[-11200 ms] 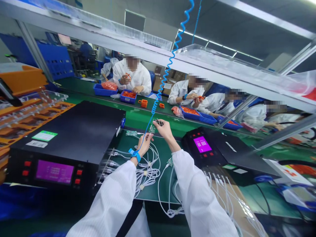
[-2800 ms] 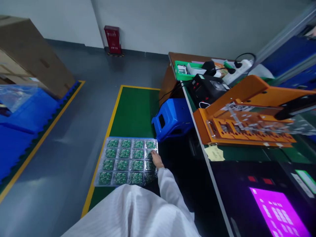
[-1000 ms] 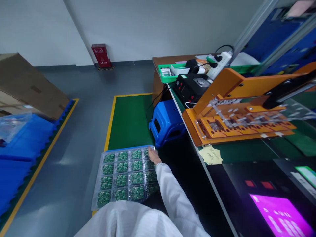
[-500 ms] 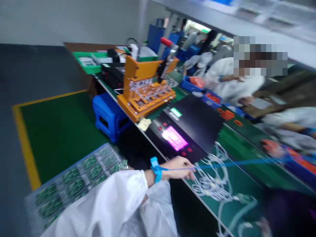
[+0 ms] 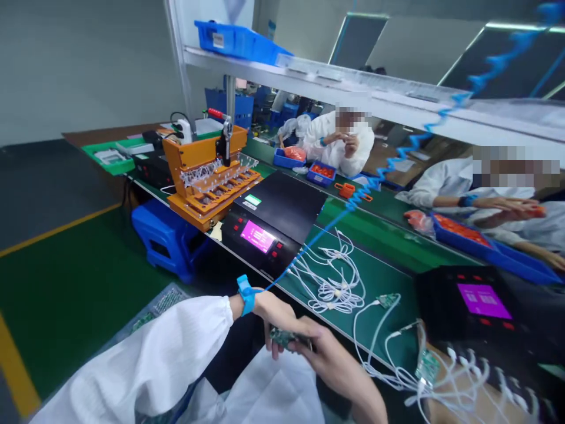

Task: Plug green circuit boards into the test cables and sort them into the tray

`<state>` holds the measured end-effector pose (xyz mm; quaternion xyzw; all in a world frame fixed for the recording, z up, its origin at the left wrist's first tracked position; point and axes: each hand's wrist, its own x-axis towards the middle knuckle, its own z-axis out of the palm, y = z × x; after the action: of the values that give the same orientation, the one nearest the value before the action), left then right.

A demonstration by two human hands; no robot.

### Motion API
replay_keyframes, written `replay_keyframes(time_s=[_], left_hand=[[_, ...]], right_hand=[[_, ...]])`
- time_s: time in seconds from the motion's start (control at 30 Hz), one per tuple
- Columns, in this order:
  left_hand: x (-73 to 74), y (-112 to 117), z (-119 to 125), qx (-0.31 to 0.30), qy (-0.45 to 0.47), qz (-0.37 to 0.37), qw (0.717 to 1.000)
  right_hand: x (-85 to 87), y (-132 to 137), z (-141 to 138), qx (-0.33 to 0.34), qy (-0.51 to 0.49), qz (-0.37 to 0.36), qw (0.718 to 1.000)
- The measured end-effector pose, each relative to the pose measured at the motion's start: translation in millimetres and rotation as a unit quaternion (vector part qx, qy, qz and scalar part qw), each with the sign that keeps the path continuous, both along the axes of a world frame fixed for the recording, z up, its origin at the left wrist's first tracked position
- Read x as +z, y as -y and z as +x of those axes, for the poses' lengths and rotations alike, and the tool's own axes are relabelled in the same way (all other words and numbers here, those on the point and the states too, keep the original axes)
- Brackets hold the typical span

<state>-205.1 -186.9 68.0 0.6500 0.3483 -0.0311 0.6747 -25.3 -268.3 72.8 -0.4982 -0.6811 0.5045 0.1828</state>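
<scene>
My left hand [image 5: 280, 311], with a blue strap round its wrist, is closed on a green circuit board [image 5: 282, 337] above my lap. From the other side my right hand [image 5: 330, 350] meets it, thumb and fingers closed on the board's right end. Whether there is more than one board between them I cannot tell. White cables [image 5: 338, 291] lie coiled on the green bench beyond my hands. Behind the left hand is a black box with a lit pink screen [image 5: 258, 235]. A tray of circuit boards [image 5: 143, 321] is partly hidden by my left sleeve.
An orange fixture [image 5: 212, 188] with a red-handled clamp stands on the bench, a blue stool [image 5: 165, 238] beneath it. At right are another black box [image 5: 468, 294] and boards wired to cables. Two co-workers sit opposite beside blue bins [image 5: 322, 175]. A coiled blue cord [image 5: 397, 159] crosses the view.
My left hand has drawn back from the bench edge near the cables towards my lap. The right hand has come into view, and both now hold the circuit board. The view has shifted right and up.
</scene>
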Motion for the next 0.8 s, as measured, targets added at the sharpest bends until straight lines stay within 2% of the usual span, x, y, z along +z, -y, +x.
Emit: replay_keyframes(time_s=[0.07, 0.13, 0.23, 0.33, 0.47, 0.57, 0.63, 0.7, 0.8], left_hand=[[9.3, -7.4, 4.9, -0.052, 0.004, -0.058, 0.997], [21.5, -16.7, 11.5, -0.073, 0.027, -0.096, 0.992], [40.3, -32.1, 27.0, -0.049, 0.085, -0.12, 0.988], [55.3, -48.0, 48.4, 0.007, 0.148, -0.151, 0.977], [69.8, -72.4, 80.4, 0.076, 0.18, -0.186, 0.963], [81.1, -95.6, 101.6, 0.096, 0.144, -0.186, 0.967], [88.8, -111.9, 114.0, 0.078, 0.112, -0.174, 0.975], [94.8, -126.3, 126.2, 0.047, 0.089, -0.16, 0.982], [99.0, -140.6, 146.2, -0.002, 0.065, -0.113, 0.991]], right_hand=[[10.5, -7.4, 7.9, -0.027, -0.012, 0.036, 0.999], [17.5, -14.0, 19.9, -0.069, -0.033, 0.069, 0.995], [26.6, -25.8, 41.4, -0.143, -0.078, 0.113, 0.98], [30.8, -42.1, 60.2, -0.236, -0.116, 0.167, 0.95], [20.6, -69.7, 74.1, -0.362, -0.197, 0.205, 0.888], [8.8, -89.7, 78.3, -0.455, -0.247, 0.197, 0.832], [3.5, -100.1, 81.1, -0.484, -0.282, 0.174, 0.81], [0.9, -108.1, 85.6, -0.481, -0.321, 0.15, 0.801], [-1.0, -117.1, 96.1, -0.477, -0.343, 0.165, 0.792]])
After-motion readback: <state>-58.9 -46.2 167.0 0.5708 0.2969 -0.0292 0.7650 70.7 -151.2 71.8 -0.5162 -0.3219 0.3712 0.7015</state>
